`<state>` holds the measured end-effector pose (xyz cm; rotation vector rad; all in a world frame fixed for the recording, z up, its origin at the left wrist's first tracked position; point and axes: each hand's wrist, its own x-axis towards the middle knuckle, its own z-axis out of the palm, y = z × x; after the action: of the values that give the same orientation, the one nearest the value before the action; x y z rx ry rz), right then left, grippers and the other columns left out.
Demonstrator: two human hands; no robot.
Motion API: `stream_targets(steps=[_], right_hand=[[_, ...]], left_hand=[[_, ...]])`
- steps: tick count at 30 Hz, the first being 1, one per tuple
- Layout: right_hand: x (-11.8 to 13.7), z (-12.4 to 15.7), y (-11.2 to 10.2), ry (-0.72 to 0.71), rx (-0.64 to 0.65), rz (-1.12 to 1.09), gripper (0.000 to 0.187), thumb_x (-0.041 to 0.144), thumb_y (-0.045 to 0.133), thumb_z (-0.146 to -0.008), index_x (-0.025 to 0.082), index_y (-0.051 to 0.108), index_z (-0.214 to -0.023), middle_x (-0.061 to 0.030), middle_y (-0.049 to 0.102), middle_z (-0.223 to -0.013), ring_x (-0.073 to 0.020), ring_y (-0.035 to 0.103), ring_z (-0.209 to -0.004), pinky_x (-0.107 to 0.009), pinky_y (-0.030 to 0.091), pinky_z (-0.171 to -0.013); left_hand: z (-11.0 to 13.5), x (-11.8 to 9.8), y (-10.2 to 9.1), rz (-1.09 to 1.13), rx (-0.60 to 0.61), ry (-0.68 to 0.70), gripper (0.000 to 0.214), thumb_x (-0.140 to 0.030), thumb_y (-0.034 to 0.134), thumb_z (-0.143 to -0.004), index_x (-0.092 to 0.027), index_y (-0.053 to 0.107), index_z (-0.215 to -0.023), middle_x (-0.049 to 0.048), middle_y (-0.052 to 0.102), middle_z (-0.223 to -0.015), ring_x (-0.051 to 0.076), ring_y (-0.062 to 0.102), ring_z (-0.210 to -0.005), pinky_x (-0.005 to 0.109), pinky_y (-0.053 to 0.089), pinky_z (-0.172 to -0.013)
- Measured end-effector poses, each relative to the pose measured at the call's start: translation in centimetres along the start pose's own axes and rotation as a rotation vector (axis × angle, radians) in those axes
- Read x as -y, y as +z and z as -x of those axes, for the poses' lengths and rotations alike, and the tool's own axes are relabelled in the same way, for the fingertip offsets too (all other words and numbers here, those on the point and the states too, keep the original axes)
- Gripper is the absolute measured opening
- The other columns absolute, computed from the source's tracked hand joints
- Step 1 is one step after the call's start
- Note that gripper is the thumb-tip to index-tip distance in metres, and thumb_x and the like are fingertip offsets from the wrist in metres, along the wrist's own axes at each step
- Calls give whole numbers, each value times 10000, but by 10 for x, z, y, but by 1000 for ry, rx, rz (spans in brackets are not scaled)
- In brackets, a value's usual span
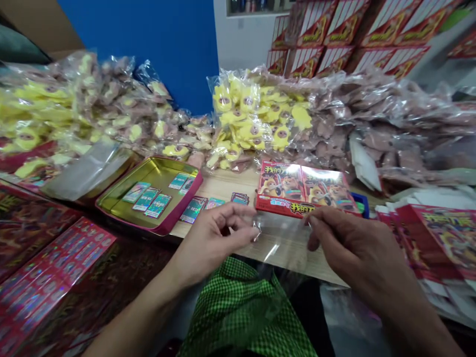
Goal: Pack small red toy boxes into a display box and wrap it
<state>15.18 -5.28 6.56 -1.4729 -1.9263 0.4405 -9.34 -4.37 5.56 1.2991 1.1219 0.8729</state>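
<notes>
My left hand (217,233) and my right hand (353,248) are both closed in a pinch on a clear plastic bag (278,240), stretched between them in front of me. Just beyond the bag, two printed red boxes (280,186) sit side by side on the wooden table. A blue tray (360,203) shows partly behind their right end. Small printed cards (193,209) lie on the table beyond my left hand. More cards (158,204) rest inside a gold-lined tin tray (167,166) to the left.
Bagged yellow plush toys (256,119) are heaped along the back, with bagged pinkish ones (372,109) to the right. Flat red-and-white cartons (439,238) are stacked at right. Shiny red sheets (70,263) lie at left. Filled boxes (316,29) stand against the wall.
</notes>
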Motion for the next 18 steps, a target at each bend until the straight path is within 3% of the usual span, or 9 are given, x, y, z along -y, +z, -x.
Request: stream_targets(steps=[1,3,5,7,10,14,18], right_hand=[[-6,3,-5,2,-2,13,328,345,487,-976,215,600,-697,42,516,-530,-103,438,-418,-241,285,-438],[-20,11,-14,18,-18,50,268,398,507,-987,227,628,-818,48,529,-570,-113,436,-432,-249,287,-446],[-33,19,-23,80,-17,82,260,466,524,-983,238,623,-905,51,523,-594,-125,435,-454,-262,288,-468],[-42,28,-30,195,15,62,308,533,523,-982,243,606,-919,48,520,-614,-138,439,-490,-275,299,-503],[-48,40,-34,378,14,-119,380,624,578,-955,249,612,-903,25,570,-704,-165,497,-624,-284,348,-585],[-56,49,-30,546,-177,-427,368,612,734,-903,254,685,-831,-22,625,-853,-192,553,-803,-293,393,-678],[-71,51,-26,545,-299,-555,409,623,819,-845,252,709,-711,-66,598,-782,-223,560,-754,-355,437,-708]], left_hand=[[-8,2,2,66,12,-21,236,-370,794,-852,-184,748,-990,27,758,-783,130,663,-687,232,478,-634],[-18,4,5,160,39,-66,195,-347,784,-856,-163,725,-829,20,744,-727,63,560,-530,175,373,-493],[-23,4,7,218,44,-131,215,-348,805,-840,-160,702,-820,34,771,-791,41,518,-476,153,253,-395],[-24,3,10,305,48,-172,254,-355,834,-814,-165,665,-818,65,796,-896,82,645,-580,138,220,-351],[-24,2,17,426,59,-200,305,-360,874,-773,-167,646,-832,82,804,-913,169,772,-814,116,313,-350],[-25,6,27,476,17,-228,308,-382,870,-791,-144,682,-840,59,790,-779,134,761,-676,108,459,-437],[-22,10,31,526,-5,-261,284,-364,884,-783,-136,726,-846,71,802,-785,119,764,-661,120,570,-573]])
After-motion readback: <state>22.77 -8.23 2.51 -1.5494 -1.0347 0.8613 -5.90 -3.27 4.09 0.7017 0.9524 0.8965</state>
